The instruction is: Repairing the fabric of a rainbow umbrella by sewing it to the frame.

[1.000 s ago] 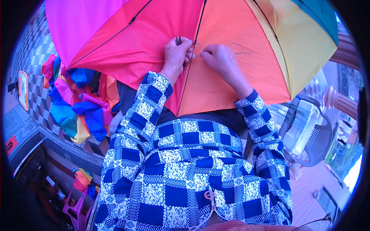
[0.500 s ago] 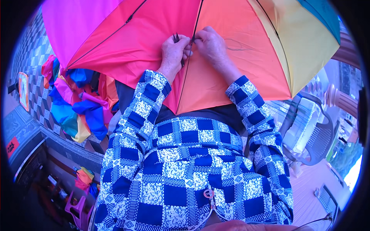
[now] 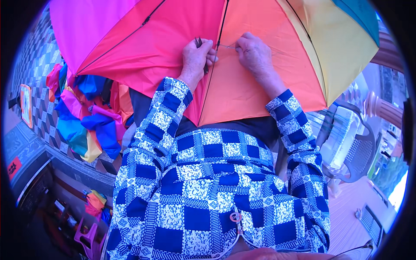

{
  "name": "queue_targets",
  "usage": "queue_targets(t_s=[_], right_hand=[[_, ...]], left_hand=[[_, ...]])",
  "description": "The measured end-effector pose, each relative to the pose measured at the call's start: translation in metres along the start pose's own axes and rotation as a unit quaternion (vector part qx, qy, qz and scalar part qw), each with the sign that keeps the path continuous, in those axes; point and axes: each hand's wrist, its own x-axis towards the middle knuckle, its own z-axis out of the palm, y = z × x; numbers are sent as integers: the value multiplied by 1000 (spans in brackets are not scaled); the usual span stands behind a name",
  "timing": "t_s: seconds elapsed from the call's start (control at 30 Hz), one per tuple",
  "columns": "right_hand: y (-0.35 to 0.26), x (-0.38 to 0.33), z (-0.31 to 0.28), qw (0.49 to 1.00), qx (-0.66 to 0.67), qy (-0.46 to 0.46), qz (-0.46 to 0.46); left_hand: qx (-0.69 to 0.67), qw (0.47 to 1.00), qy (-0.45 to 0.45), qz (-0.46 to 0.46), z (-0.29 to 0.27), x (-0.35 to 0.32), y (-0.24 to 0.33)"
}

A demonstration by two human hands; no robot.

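A rainbow umbrella canopy [image 3: 264, 89] lies spread over my lap, its inner side with dark ribs facing up. Closed round a pair of dark thread snips [image 3: 198, 42], my left hand [image 3: 193, 60] rests on the red panel, with its fingertips at the rib [image 3: 222, 26] between the red and orange panels. Over the orange panel, my right hand [image 3: 255, 53] is closed in a pinch on a thin thread [image 3: 228, 46] stretched from that rib. Whether a needle sits in the pinch cannot be made out.
Left of me, a heap of colourful cloth [image 3: 93, 117] lies on the tiled floor. A pink plastic stool [image 3: 88, 236] stands at the lower left, near another small cloth bundle [image 3: 95, 203]. To the right is a grey plastic chair [image 3: 362, 151] bearing a whitish item.
My right hand has moved right, away from the rib, and the thread between is now drawn straight. My left hand stays at the rib with the thread snips.
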Motion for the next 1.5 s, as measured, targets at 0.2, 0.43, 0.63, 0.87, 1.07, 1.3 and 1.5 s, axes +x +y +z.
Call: queue_targets(t_s=[0.2,0.43,0.63,0.87,1.07,1.3,1.5], right_hand=[[37,-12,-26,999,26,27,-8],[97,-36,-79,745,616,85,243],[147,-78,-151,314,934,163,51],[150,-123,-241,492,842,209,73],[151,-106,-223,560,810,169,36],[188,-105,-224,743,598,280,111],[145,-97,-224,546,775,298,114]], left_hand=[[1,1000,-2,6,-3,1,-1],[7,1000,4,7,-4,2,-2],[28,999,19,32,-13,6,-8],[29,999,-1,23,-8,6,-9],[55,998,-9,25,-5,0,-7],[207,975,-11,85,-3,-3,-7],[306,944,30,123,3,-10,-2]])
